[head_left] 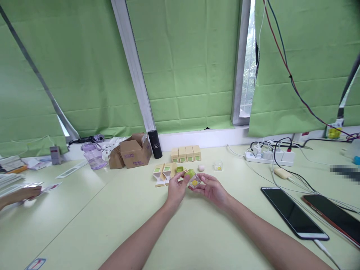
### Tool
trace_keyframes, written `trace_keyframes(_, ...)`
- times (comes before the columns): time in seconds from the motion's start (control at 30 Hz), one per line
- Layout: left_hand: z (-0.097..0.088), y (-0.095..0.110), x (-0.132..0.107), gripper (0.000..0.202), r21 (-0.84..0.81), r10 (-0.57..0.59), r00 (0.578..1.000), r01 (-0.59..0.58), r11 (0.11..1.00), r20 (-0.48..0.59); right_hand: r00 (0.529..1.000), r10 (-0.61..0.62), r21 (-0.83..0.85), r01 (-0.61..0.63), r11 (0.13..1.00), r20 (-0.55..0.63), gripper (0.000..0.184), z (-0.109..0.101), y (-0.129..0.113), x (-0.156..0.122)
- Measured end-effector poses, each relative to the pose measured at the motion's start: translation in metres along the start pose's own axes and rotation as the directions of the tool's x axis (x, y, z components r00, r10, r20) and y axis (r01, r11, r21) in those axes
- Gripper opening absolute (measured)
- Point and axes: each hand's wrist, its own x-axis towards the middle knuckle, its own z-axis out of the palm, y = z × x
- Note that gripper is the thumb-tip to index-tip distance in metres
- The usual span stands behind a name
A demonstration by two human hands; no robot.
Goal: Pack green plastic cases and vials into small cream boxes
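Over the table, both my hands hold a small clear container with a green lid (193,179) and something yellow inside. My left hand (176,189) has its thumb and fingers closed at the container's lid side. Closed on the opposite, clear side is my right hand (212,188). Just beyond my left hand lie a small green cap (179,169) and two opened small cartons (163,172). A short pale pink cylinder (201,168) and another clear container (218,165) sit farther back. Behind them stands a row of several small cream boxes (186,154) with green labels.
A cardboard box (136,151), black bottle (155,144) and purple water jug (94,155) stand at back left. Another person's hand (29,192) reaches in at far left. At right are a power strip (270,156), cables and two phones (294,212) (334,213).
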Motion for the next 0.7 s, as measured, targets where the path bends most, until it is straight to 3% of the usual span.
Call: trace_keyframes(0.7, -0.0009, 0.0004, -0.004, 0.054, 0.029, 0.025, 0.997, -0.027, 0.999, 0.077, 0.998, -0.048, -0.111, 0.044, 0.993, -0.035, 0.047, 0.0043, 0.0, -0.0015)
